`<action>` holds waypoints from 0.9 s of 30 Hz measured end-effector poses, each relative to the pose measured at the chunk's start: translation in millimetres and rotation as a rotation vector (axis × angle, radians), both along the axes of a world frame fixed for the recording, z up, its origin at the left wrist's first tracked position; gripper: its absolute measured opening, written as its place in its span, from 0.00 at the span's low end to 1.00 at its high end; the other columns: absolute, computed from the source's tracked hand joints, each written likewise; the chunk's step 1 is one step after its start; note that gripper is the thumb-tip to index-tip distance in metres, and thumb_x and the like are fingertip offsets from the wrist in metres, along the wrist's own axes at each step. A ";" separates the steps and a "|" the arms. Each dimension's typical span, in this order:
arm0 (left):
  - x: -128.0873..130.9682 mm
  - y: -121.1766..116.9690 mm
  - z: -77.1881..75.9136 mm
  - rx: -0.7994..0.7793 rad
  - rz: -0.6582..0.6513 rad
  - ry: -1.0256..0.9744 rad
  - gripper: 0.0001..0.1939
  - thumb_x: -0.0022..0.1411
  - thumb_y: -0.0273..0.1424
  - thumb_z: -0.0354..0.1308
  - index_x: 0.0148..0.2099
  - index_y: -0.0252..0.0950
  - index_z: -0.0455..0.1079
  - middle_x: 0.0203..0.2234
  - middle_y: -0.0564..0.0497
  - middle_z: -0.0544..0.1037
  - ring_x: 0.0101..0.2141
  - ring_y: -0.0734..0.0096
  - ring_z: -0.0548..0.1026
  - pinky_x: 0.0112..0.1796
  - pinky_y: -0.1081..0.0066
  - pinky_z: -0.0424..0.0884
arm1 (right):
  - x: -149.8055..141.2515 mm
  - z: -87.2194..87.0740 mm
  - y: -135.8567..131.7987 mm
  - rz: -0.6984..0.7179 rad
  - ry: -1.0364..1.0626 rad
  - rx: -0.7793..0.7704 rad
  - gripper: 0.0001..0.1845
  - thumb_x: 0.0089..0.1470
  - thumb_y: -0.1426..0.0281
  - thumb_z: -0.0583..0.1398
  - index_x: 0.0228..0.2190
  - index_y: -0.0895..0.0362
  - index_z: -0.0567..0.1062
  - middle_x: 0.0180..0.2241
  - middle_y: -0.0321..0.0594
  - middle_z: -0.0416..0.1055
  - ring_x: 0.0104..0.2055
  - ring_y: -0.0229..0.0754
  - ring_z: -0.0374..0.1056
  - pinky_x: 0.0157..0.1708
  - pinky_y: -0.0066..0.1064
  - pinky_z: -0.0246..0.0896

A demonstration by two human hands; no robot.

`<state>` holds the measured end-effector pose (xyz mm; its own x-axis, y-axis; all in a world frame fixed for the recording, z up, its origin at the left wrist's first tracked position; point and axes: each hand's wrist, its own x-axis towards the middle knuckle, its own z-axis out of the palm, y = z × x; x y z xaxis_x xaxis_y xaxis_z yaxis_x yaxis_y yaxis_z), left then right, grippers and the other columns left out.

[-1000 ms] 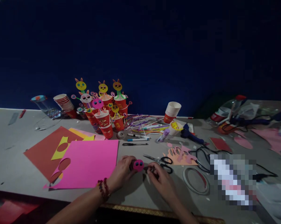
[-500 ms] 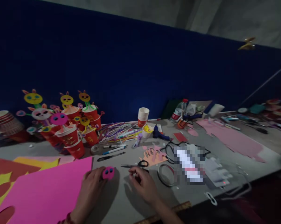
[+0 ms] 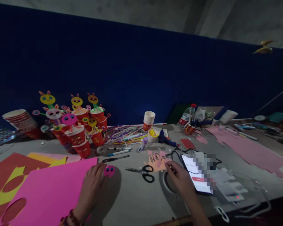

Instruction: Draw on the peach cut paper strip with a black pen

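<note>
My left hand (image 3: 93, 180) grips a small bright pink paper face (image 3: 109, 171) with two dark eyes, just off the edge of a large pink sheet (image 3: 59, 185). My right hand (image 3: 180, 177) is above a roll of tape (image 3: 167, 182), its fingers partly bent and apart. I see nothing in it. Its fingertips reach the edge of a peach paper piece (image 3: 152, 165) with pink cut-outs. Between the hands lie black-handled scissors (image 3: 141, 171). A phone (image 3: 193, 175) with a lit, partly blurred screen lies beside my right hand.
Red paper cups (image 3: 81, 146) with paper animal figures stand at the left, by a stack of cups (image 3: 20, 121). Coloured sticks (image 3: 124, 135), pens (image 3: 119, 153), a blue glue gun (image 3: 166, 139) and a bottle (image 3: 188, 114) lie or stand farther back. Pink paper (image 3: 249, 150) spreads at the right.
My right hand has moved right, away from the scissors to over the tape roll. My left hand stays on the pink paper face. The view has shifted slightly left.
</note>
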<state>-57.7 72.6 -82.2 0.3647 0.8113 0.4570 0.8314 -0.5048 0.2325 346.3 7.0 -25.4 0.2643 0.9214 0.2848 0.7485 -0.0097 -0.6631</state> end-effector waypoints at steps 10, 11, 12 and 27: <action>17.6 -7.7 12.4 -0.085 -0.213 -0.098 0.10 0.70 0.31 0.51 0.51 0.42 0.69 0.49 0.44 0.72 0.49 0.56 0.71 0.47 0.56 0.70 | -13.8 27.4 43.0 0.484 -0.495 -0.210 0.26 0.48 0.78 0.59 0.49 0.52 0.75 0.52 0.43 0.72 0.57 0.51 0.62 0.58 0.44 0.55; 17.7 -7.9 13.7 -0.087 -0.213 -0.110 0.10 0.70 0.31 0.50 0.50 0.42 0.69 0.49 0.45 0.72 0.49 0.56 0.71 0.47 0.56 0.70 | -16.7 29.5 45.9 0.506 -0.521 -0.246 0.27 0.46 0.78 0.60 0.50 0.52 0.74 0.52 0.43 0.71 0.57 0.52 0.61 0.58 0.44 0.54; 17.8 -8.1 15.1 -0.090 -0.214 -0.123 0.09 0.70 0.30 0.50 0.50 0.42 0.69 0.49 0.45 0.72 0.49 0.57 0.71 0.47 0.56 0.70 | -19.1 31.7 48.7 0.522 -0.542 -0.278 0.28 0.44 0.78 0.61 0.49 0.53 0.74 0.52 0.44 0.71 0.57 0.53 0.61 0.58 0.44 0.54; 25.8 -16.0 30.7 -0.111 -0.252 -0.223 0.06 0.69 0.26 0.52 0.43 0.39 0.70 0.44 0.45 0.74 0.45 0.62 0.72 0.44 0.63 0.73 | -8.7 26.1 69.1 0.570 -0.643 -0.261 0.18 0.37 0.79 0.58 0.35 0.54 0.71 0.41 0.43 0.70 0.48 0.52 0.63 0.51 0.44 0.56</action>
<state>-31.8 56.6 -51.5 0.4609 0.7579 0.4617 0.6067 -0.6488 0.4593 337.5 76.1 0.7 -0.3914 0.9201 -0.0164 0.9117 0.3852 -0.1431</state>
